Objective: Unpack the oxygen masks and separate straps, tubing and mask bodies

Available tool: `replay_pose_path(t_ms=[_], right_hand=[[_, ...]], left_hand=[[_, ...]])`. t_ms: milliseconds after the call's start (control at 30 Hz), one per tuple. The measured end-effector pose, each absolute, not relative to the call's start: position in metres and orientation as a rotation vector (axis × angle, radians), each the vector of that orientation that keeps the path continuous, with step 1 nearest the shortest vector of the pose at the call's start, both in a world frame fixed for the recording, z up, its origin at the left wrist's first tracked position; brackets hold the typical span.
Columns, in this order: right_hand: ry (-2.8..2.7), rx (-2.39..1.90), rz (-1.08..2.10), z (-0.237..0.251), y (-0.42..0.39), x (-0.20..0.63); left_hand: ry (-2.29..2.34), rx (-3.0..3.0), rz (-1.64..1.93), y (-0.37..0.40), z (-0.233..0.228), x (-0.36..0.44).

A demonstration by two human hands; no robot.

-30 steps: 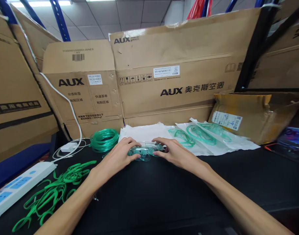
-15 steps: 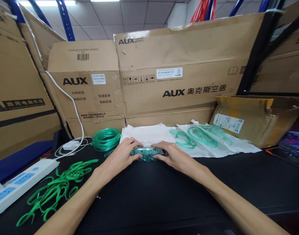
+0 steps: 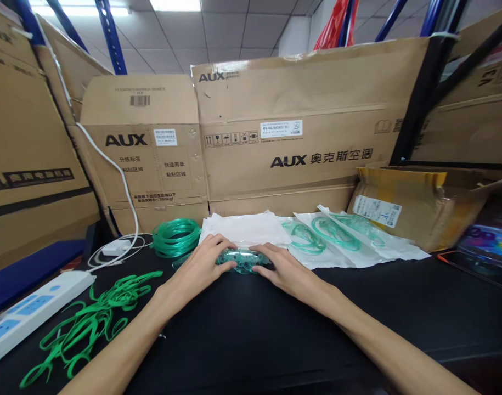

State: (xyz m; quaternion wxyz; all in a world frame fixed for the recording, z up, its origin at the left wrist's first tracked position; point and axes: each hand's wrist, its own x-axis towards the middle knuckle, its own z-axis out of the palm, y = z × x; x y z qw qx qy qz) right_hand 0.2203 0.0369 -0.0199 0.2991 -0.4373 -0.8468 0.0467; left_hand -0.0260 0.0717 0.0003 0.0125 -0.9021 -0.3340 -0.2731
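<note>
Clear green mask (image 3: 242, 259) on black worktop (image 3: 275, 329), centre, pressed between left hand (image 3: 201, 269) and right hand (image 3: 286, 271), both grips closed on it. Not yet bagged. Sealed pouches (image 3: 337, 236) far right; loose green straps (image 3: 90, 323) near left.

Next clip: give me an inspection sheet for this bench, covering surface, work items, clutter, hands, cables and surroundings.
Surface: black table, bare in front of the arms.
Work items: clear green mask on the table, gripped from both sides; flat white bags just behind it.
Clutter: loose green straps at left; coil of green tubing; packed bags at right; phone at the right edge.
Hands: left hand and right hand both closed on the mask.
Cables: white power strip; white cable running up the boxes.
Surroundings: cardboard boxes behind; open padded box at right.
</note>
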Motion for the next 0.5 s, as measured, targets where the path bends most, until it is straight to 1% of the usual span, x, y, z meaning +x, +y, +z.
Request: replay_pose_path(t_ms=[133, 267, 367, 500], right_hand=[[-2.181, -1.212, 0.006, -0.013, 0.032, 0.216], [-2.057, -1.295, -0.19, 0.007, 0.032, 0.226], [-1.939, -1.45, -0.365, 0.024, 0.039, 0.254], [-1.833, -1.765, -0.551, 0.037, 0.052, 0.31]], left_hand=[[-1.038, -2.807, -0.872, 0.07, -0.001, -0.024], [-1.033, -2.805, -0.893, 0.069, -0.003, -0.022], [-1.029, -2.799, -0.91, 0.068, -0.004, -0.022], [-1.029, -2.786, -0.934, 0.067, -0.005, -0.022]])
